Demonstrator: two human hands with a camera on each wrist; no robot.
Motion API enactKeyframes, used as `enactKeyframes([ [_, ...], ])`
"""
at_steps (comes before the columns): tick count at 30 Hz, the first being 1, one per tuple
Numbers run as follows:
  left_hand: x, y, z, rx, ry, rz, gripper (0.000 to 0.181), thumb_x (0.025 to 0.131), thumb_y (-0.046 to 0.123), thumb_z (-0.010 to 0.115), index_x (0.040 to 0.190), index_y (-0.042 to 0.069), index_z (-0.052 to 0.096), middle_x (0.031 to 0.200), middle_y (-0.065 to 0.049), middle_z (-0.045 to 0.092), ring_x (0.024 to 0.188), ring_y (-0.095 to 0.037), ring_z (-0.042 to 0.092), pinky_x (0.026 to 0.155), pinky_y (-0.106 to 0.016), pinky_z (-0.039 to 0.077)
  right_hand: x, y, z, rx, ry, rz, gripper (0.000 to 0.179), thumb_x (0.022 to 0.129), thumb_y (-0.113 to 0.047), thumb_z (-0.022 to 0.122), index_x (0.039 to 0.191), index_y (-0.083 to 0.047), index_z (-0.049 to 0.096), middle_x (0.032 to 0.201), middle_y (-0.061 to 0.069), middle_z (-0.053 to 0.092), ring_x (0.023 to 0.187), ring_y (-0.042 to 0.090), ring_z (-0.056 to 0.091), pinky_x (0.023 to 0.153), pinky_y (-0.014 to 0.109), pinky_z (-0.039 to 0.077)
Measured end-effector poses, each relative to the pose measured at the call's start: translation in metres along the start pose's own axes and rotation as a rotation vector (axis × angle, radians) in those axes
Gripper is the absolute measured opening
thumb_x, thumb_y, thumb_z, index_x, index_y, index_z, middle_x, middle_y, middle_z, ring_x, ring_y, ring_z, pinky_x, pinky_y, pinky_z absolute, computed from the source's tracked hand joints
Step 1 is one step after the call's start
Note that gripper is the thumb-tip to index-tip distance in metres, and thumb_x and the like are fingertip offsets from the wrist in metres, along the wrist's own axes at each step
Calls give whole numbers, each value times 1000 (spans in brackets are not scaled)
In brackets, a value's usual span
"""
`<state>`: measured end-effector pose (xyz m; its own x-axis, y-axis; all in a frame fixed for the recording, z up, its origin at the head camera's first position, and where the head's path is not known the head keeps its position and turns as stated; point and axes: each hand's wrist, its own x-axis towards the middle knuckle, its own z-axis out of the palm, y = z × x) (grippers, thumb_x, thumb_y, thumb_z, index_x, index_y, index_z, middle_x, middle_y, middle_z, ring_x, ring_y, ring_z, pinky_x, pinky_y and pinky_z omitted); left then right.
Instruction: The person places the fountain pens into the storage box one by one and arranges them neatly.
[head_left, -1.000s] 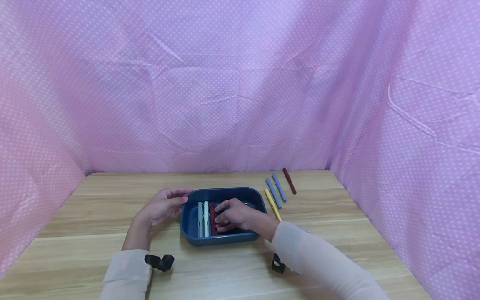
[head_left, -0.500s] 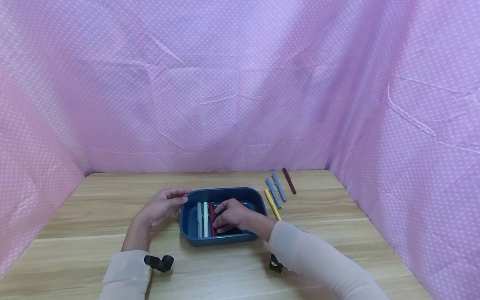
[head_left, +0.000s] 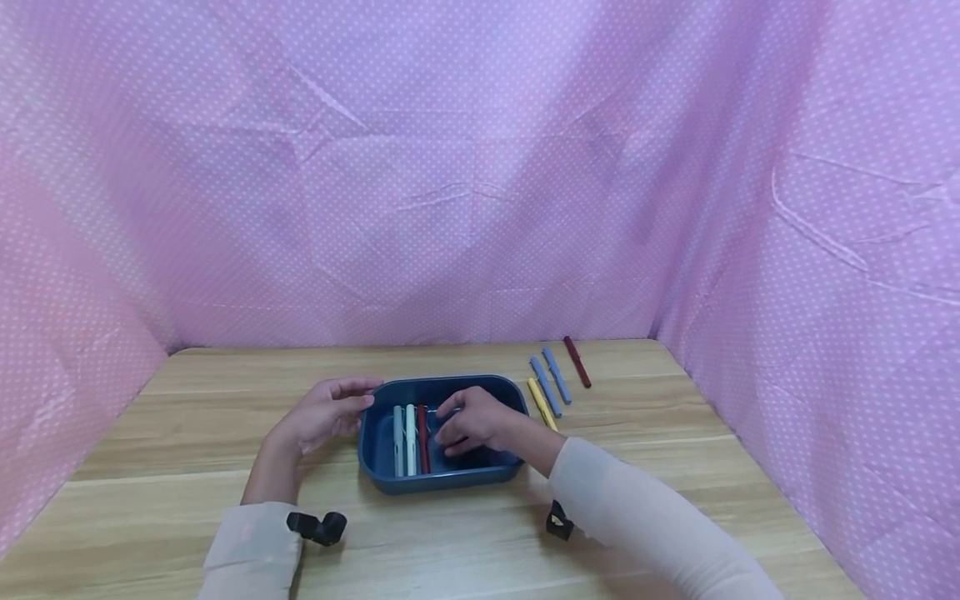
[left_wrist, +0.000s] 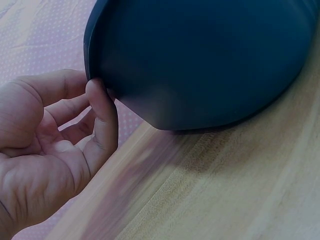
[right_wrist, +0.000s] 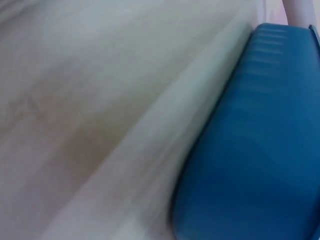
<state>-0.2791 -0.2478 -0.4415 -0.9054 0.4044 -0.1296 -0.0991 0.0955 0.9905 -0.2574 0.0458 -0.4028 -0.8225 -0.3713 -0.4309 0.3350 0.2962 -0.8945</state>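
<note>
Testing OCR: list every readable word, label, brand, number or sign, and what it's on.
No readable text in any view.
Pens in the blue box and on the table: any markings too small to read.
Blue box: no lettering visible.
Black device at the right sleeve: pale mark, too small to read.

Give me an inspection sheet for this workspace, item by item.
Surface: wood-grain table.
Job's things: blue tray holding a grey-green pen, a mint pen and a dark red pen; to its right on the table, a yellow pen, two blue pens and a second dark red pen.
Clutter: nothing seen.
Left hand: pinches the tray's left rim.
Right hand: inside the tray, beside the pens; nothing seen held.
Cables: nothing seen.
Surroundings: pink dotted cloth behind and on both sides.
</note>
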Motion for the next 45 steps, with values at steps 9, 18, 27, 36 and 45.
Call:
enactKeyframes([
  [9, -5, -1, 5, 3, 6, 7, 55, 103, 22, 65, 149, -2, 47, 143, -21, 55, 105, -19, 59, 85, -32, 55, -8, -6, -17, -5, 20, -27, 42, 92, 9, 69, 132, 7, 57, 100, 18, 73, 97, 32, 72, 80, 42, 61],
  [18, -6, -2, 7, -18, 7, 6, 54, 102, 19, 65, 148, -4, 47, 135, -17, 60, 103, -17, 62, 84, -32, 56, -14, -12, -35, -19, 25, -83, 44, 92, 9, 67, 134, 10, 55, 105, 21, 72, 105, 37, 69, 82, 43, 60],
  [27, -5, -1, 7, -23, 10, 6, 55, 103, 19, 64, 149, -5, 46, 139, -21, 57, 103, -17, 60, 84, -31, 55, -22, -19, -53, 26, 68, -110, 38, 93, 8, 68, 130, 7, 58, 107, 21, 71, 104, 36, 67, 84, 42, 60],
  [36, -6, 0, 8, -27, 18, 1, 56, 103, 19, 65, 149, -4, 46, 142, -22, 55, 106, -18, 60, 85, -31, 55, -30, -28, -74, 84, 114, -135, 39, 94, 5, 66, 132, 5, 58, 112, 19, 69, 98, 28, 69, 88, 43, 59],
  [45, -6, -1, 8, -18, 15, 1, 54, 103, 20, 64, 149, -3, 47, 143, -22, 53, 109, -20, 58, 87, -32, 54, -41, -32, -94, 63, 151, -168, 41, 97, 6, 63, 136, 3, 55, 116, 20, 68, 101, 27, 69, 89, 43, 58],
])
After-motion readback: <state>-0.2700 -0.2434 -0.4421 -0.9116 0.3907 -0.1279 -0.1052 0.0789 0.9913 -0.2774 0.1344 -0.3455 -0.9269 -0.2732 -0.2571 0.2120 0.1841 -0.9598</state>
